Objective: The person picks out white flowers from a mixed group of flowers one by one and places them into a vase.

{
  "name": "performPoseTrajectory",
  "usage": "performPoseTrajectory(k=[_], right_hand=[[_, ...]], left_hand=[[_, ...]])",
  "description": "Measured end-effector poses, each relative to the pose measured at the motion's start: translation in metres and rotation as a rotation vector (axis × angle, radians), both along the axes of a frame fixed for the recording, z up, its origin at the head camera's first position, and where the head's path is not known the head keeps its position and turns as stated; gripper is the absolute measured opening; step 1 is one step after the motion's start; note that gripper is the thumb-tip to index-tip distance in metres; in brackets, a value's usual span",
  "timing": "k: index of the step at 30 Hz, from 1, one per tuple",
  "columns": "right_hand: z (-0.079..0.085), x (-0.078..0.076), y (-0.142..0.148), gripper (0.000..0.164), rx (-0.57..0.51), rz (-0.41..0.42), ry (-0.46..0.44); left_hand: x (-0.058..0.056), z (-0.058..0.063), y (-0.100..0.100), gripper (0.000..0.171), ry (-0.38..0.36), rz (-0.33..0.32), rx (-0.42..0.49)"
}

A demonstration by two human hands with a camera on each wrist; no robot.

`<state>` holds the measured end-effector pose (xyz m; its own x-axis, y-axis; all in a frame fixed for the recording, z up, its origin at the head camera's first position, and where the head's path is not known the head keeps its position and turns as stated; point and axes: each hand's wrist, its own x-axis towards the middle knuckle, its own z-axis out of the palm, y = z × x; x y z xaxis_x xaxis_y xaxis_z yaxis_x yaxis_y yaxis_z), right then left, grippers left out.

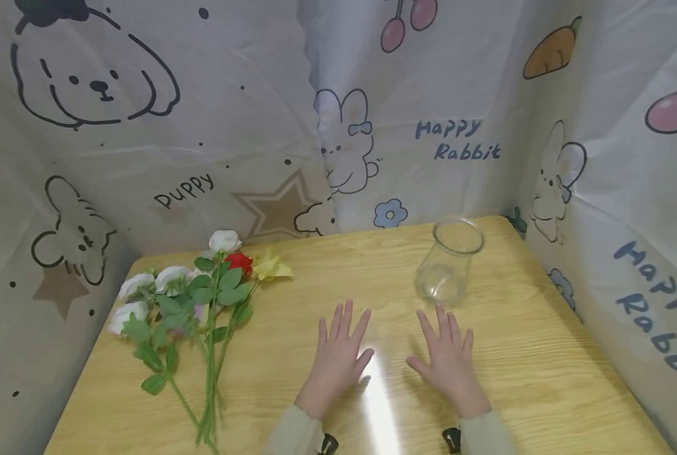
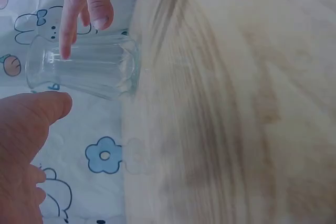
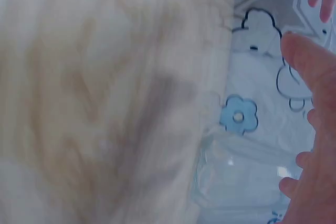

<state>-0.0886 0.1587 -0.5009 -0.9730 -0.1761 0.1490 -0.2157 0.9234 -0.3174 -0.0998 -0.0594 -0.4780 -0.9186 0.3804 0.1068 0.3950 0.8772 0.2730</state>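
Observation:
Both hands are over the front middle of the wooden table, palms down, fingers spread, holding nothing. The left hand [image 1: 338,357] is between the flowers and the vase. Just in front of the clear glass vase [image 1: 445,272] is the right hand [image 1: 445,360], its fingertips close to the vase base in the head view. The vase stands upright at the back right; both wrist views show it too. At the left lies a bunch of artificial flowers: several white roses [image 1: 173,280], a red rose [image 1: 240,265] and a yellow flower [image 1: 272,265], with long green stems [image 1: 210,379] pointing toward the front edge.
A printed cloth [image 1: 259,114] with cartoon animals and lettering hangs around the back and sides of the wooden table [image 1: 543,354]. Dark wrist-worn pieces show at both cuffs. A pinkish-purple flower [image 1: 200,313] is partly hidden among the leaves.

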Motion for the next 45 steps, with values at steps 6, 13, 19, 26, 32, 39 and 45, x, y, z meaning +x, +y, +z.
performPoseTrajectory(k=[6, 13, 19, 26, 32, 39, 45], right_hand=[[0.005, -0.016, 0.021, 0.086, -0.038, -0.049, 0.003], [0.011, -0.034, 0.047, 0.088, -0.04, -0.114, -0.021], [0.02, -0.045, 0.062, 0.09, -0.049, -0.141, -0.028], [0.033, -0.065, 0.077, 0.092, -0.054, -0.161, -0.027], [0.041, -0.082, 0.091, 0.098, -0.085, -0.17, -0.054], [0.047, -0.107, 0.105, 0.111, -0.32, -0.124, -0.093], [0.052, -0.124, 0.11, 0.116, -0.557, -0.023, -0.153]], left_hand=[[-0.021, 0.003, 0.014, 0.066, -0.027, -0.024, 0.051], [-0.042, 0.008, 0.035, 0.069, -0.064, -0.047, 0.083], [-0.057, 0.011, 0.052, 0.07, -0.093, -0.042, 0.177], [-0.081, 0.012, 0.075, 0.071, -0.152, -0.058, 0.438], [-0.099, 0.015, 0.095, 0.079, -0.27, -0.066, 0.601], [-0.118, 0.022, 0.111, 0.088, -0.343, -0.078, 0.736], [-0.131, 0.025, 0.119, 0.093, -0.399, -0.089, 0.754]])
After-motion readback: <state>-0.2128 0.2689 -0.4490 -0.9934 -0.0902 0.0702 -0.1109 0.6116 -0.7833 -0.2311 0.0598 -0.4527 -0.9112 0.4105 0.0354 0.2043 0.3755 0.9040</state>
